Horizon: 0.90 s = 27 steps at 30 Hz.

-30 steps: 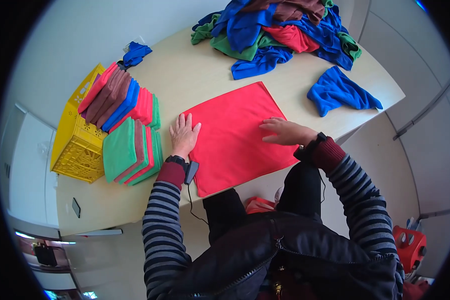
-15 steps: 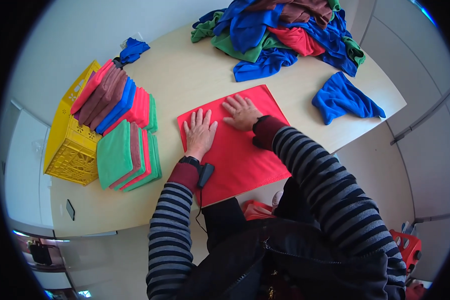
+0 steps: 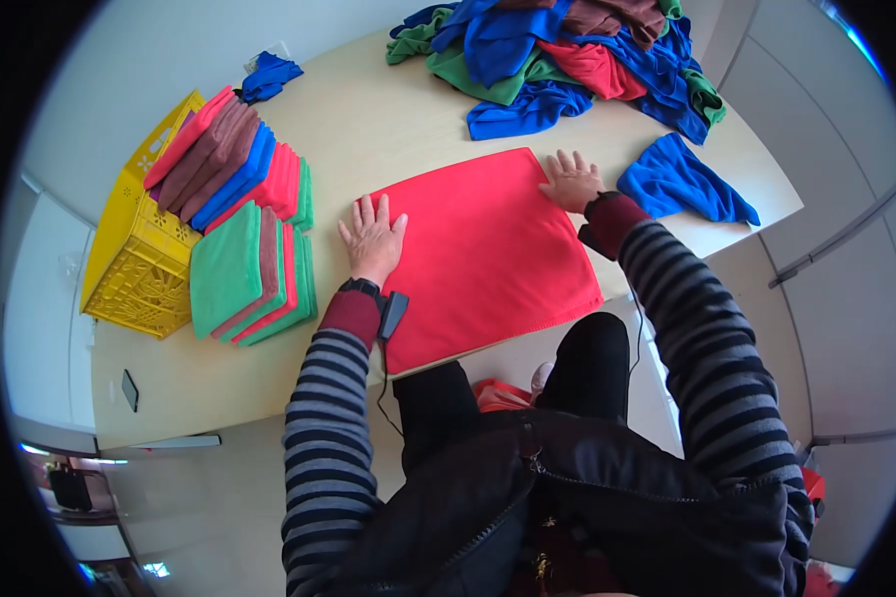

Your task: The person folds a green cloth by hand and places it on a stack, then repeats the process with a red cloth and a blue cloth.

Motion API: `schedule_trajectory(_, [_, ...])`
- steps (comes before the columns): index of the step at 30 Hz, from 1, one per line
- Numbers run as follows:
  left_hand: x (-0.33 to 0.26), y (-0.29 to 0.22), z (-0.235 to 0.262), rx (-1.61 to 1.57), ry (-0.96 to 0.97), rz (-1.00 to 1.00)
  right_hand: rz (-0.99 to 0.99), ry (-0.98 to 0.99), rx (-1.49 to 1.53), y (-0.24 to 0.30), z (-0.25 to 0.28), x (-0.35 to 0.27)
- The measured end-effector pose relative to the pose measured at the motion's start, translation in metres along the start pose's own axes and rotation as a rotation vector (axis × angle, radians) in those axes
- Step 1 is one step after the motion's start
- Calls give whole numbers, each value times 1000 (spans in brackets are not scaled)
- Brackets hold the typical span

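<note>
Cloth, red and nearly square, lies spread on the pale table in front of the seated person, as the head view shows it. Neither direction looks clearly longer, so I can't pick out a long axis; the near edge runs slantwise along the front of the table, rising toward the right.

It lies between the two hands. The left hand straddles the left edge near the far corner, fingers fanned out flat and pinching nothing. The right hand is at the opposite edge, also close to a far corner, with its fingers spread wide; most of it reaches past the cloth over bare table, and only its inner side meets the edge. From here I can't tell how hard either hand presses. The left overlaps more of the cloth, so I'd call it the nearer.

At the person's left is a yellow crate. Folded cloths in red, brown and blue lean at its right side, with a bit of purple behind; how many are truly inside it I can't make out. A smaller stack, green outermost, stands just in front of them.
</note>
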<state>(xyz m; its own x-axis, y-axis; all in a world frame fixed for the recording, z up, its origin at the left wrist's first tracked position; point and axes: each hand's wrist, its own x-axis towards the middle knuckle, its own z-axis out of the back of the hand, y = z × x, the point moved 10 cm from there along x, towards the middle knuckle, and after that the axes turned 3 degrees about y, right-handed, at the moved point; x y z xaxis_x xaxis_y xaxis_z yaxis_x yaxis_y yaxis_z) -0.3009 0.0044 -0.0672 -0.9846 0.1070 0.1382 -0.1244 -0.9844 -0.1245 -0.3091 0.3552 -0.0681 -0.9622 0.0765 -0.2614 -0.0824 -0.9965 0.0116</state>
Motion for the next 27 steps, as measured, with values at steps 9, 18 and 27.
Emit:
schedule_trajectory(9, [-78,-81,1,-12,62,-243,464,-175,86,156,-30,-108])
schedule_trajectory(18, [-120,-15,11,-16,16,-154,326,-199,39,45,-37,-130])
schedule_trajectory(27, [-152,-15,34,83,-88,-164,178,-387,-58,29,-24,-151])
